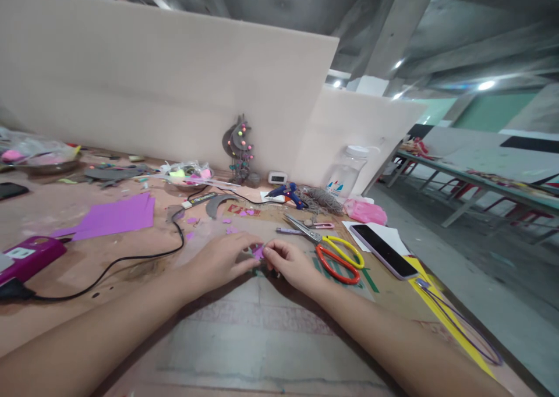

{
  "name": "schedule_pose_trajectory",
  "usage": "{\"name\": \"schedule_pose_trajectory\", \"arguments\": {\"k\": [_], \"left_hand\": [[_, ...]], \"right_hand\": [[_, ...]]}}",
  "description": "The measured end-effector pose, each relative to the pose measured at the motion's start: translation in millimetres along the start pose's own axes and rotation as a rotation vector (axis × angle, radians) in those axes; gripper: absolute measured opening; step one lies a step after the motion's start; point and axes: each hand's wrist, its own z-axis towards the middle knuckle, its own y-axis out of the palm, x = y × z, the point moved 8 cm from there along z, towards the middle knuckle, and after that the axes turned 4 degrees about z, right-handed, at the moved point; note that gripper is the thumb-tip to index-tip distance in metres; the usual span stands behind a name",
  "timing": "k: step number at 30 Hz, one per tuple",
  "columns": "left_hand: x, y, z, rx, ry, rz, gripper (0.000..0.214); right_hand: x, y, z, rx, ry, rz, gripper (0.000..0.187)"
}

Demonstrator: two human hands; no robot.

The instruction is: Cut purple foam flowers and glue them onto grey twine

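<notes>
Head view: a small purple piece (pixel 258 252) sits between the left hand (pixel 227 260) and right hand (pixel 292 264), over the worktop (pixel 35 218).
The right fingers appear to pinch its edge; the left fingers curve around its other side, their grip too small to tell. Scissors (pixel 315 237) lie just right, purple sheets (pixel 117 218) farther left.

Head-worn camera; it faces forward and down, near the hands (pixel 225 260).

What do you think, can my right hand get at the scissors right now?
Probably yes: the scissors lie close beside the right hand, uncovered, though it seems to be pinching a small purple piece.
</notes>
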Motion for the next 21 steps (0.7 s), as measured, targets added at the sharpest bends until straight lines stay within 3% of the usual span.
{"name": "schedule_pose_trajectory", "arguments": {"k": [7, 15, 21], "left_hand": [[-6.6, 1.0, -0.2, -0.004, -0.074, -0.017, 0.036], [-3.2, -6.8, 1.0, 0.006, -0.111, -0.011, 0.026], [-7.7, -2.2, 2.1, 0.022, -0.177, -0.156, 0.024]], "right_hand": [[0.7, -0.8, 0.8, 0.021, -0.025, 0.008, 0.029], [-1.1, -6.3, -1.1, 0.084, -0.045, -0.033, 0.028], [-2.7, -6.0, -1.3, 0.081, -0.061, -0.035, 0.030]]}}
